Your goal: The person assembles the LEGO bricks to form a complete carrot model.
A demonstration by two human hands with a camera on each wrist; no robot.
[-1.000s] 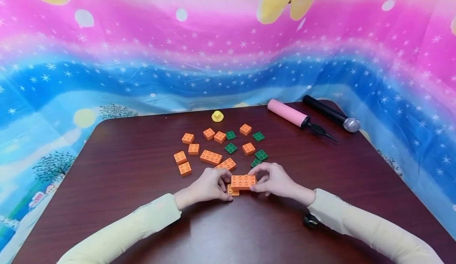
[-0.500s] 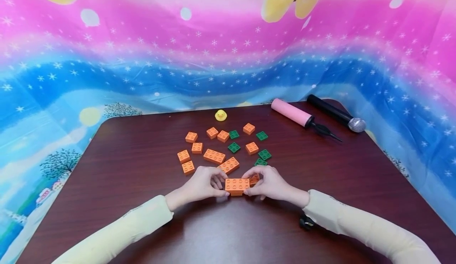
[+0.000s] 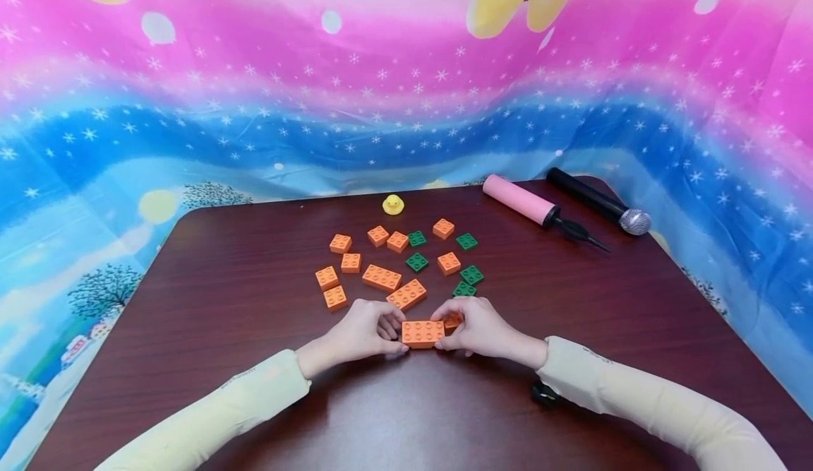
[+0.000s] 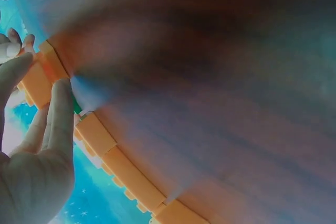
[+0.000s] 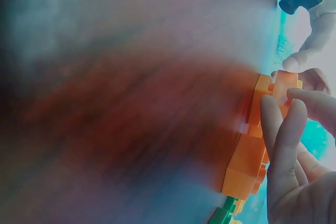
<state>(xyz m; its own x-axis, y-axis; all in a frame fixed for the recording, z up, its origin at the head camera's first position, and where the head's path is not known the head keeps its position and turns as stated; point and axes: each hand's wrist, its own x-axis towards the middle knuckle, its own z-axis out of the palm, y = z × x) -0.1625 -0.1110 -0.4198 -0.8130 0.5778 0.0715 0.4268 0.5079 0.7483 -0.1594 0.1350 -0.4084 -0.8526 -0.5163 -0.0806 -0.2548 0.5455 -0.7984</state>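
Head view: left hand [image 3: 358, 328] and right hand [image 3: 485, 326] pinch the long orange brick [image 3: 423, 334] at opposite ends, well short of the desk's [image 3: 356, 400] far edge. Probably light, stiff, smooth plastic; best held by its short sides.

In the head view the light is bright and even. Beyond your hands the backdrop [image 3: 254, 132] glows, paling at its top. A whitish glare lies on the table [image 3: 406, 404], nearer you than your left hand [image 3: 363, 326] and right hand [image 3: 488, 330]; the orange brick [image 3: 423, 334] between them looks crisp. Wide-angle stretch lengthens your sleeves [image 3: 209, 411] toward the lower corners. The left wrist view smears the tabletop beside your dim hand into dark streaks. In the right wrist view, the tabletop is similarly blurred, and the background past your fingers washes nearly white.
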